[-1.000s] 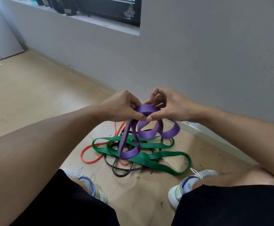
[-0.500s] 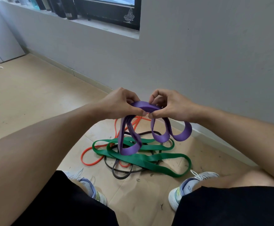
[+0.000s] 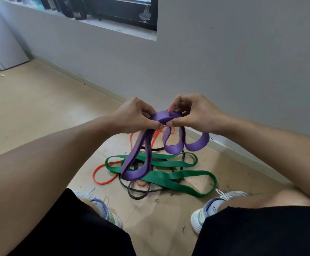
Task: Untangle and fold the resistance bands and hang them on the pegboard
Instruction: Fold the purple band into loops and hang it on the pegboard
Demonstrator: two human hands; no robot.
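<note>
You've got the purple band (image 3: 166, 117) pinched up top with both hands, left hand (image 3: 133, 115) and right hand (image 3: 196, 113) nearly touching at the thumbs, each with fingers curled round a stretch of the strap. It's lifted clear of the floor (image 3: 30, 100) in front of you; a long doubled loop hangs down from the left-hand side and dangles over the pile, while two shorter loops droop under the right hand. Looks to me like you're mid-fold on this one, gathering it into even loops, so the purple seems mostly free of the tangle, though I can't tell for sure whether that long loop is just hanging in front of the green band (image 3: 169, 177) or still caught in it. The rest is still a mess on the brown paper sheet (image 3: 150, 215) between your shoes (image 3: 207, 209): the green band sprawled widest, the orange band (image 3: 102, 179) poking out on the left and running up behind the purple, and the thin black band (image 3: 137, 195) threaded underneath. Next thing I'd do is pull that long loop up to match the short ones, checking it comes away clean from the green, then pinch the whole bundle in one hand. No pegboard in view from here, so you'll need to look up and find it before hanging anything. Three bands left to sort after that.
</note>
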